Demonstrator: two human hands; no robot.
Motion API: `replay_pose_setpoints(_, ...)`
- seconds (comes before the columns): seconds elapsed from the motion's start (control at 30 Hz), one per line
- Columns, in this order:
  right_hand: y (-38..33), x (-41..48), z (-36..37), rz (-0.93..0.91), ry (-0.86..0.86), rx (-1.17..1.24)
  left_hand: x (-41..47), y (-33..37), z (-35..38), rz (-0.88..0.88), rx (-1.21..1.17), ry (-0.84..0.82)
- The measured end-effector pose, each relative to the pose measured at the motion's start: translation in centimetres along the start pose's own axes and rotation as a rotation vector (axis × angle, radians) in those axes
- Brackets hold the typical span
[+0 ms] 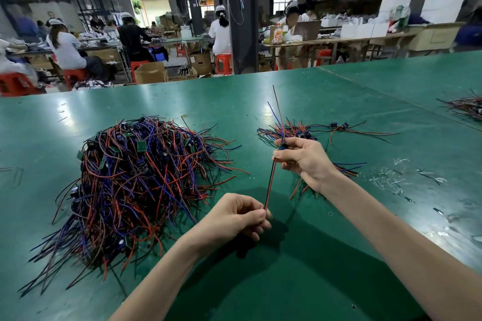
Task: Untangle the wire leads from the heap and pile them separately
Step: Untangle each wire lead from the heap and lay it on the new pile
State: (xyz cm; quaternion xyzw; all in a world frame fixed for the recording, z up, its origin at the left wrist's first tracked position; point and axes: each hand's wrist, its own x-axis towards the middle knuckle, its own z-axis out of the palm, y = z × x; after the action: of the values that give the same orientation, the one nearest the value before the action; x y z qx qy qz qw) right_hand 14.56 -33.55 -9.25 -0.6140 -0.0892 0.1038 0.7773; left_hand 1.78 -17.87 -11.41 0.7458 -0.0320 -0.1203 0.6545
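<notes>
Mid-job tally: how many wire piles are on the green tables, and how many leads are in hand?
Large tangled heap: 1
Small separated pile: 1
Far pile at right edge: 1
Held lead, pinched by left hand and right hand: 1
Total: 4

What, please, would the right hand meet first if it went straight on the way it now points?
The right hand points left, so likely the tangled heap of wire leads; depth is unclear.
</notes>
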Motion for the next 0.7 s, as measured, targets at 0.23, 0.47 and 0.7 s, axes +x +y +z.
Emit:
replay_pose_setpoints(0.23,-0.06,0.04,-0.04,-0.004,0.0,0.008,0.14,0.0,-0.2,0.047,0.094,0.062)
replay_pose_setpoints(0.47,-0.03,0.06,-0.06,-0.011,0.016,0.02,0.09,-0.08,-0.64,0.029,0.014,0.002)
replay_pose_setpoints(0.7,-0.74,0.16,-0.5,0.013,-0.016,0.043,0.48,-0.2,-0.59,-0.011,-0.06,0.071)
